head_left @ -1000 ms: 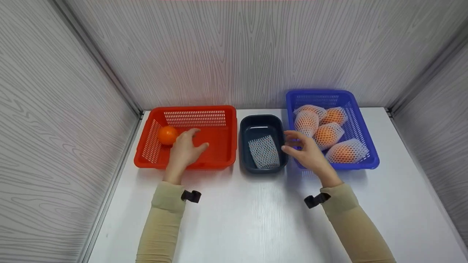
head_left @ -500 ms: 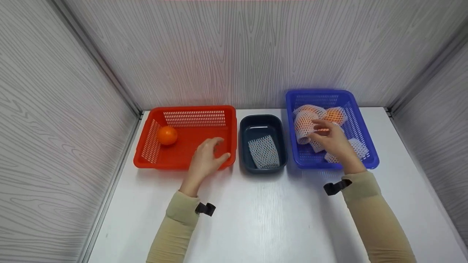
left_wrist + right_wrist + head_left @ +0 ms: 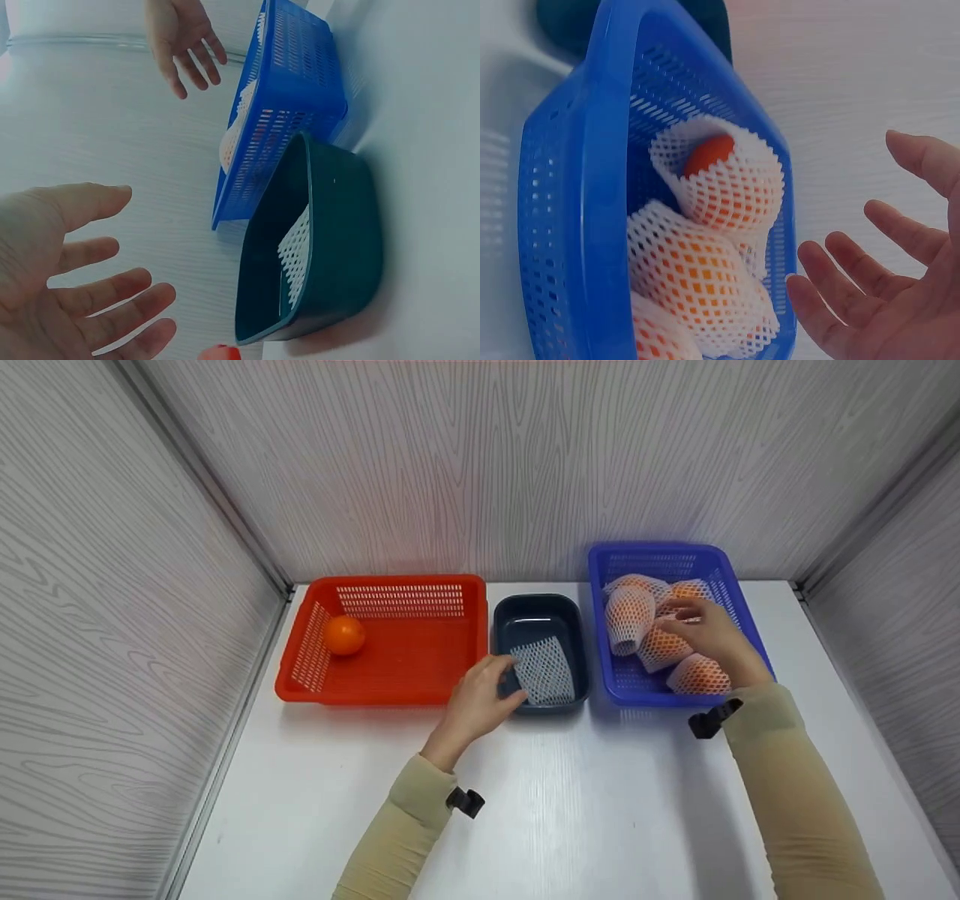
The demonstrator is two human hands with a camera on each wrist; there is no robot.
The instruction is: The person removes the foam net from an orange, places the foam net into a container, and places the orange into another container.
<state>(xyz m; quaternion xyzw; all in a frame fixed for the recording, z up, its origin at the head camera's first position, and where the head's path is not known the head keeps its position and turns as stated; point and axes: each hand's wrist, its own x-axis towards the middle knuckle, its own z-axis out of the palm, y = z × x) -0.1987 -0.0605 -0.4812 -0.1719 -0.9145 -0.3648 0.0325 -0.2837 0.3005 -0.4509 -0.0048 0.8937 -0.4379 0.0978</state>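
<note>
My right hand (image 3: 709, 634) hovers over the blue basket (image 3: 750, 639), fingers loosely bent and holding nothing. Under it lie several oranges in white foam nets; one netted orange (image 3: 667, 645) is right below the fingertips, and another netted orange (image 3: 727, 176) shows its bare top through the net's mouth in the right wrist view. My left hand (image 3: 480, 697) is at the near left edge of the dark teal bin (image 3: 536, 601), fingers spread with nothing between them. A flattened white foam net (image 3: 544, 671) lies inside that bin.
A red basket (image 3: 409, 696) stands on the left with one bare orange (image 3: 344, 635) at its left end. The three containers sit in a row on a white table (image 3: 555, 810), with grey wood-grain panels (image 3: 480, 472) behind and at both sides.
My left hand has moved right, from over the red basket to the teal bin. My right hand has moved right, from the gap beside the bin to over the netted oranges.
</note>
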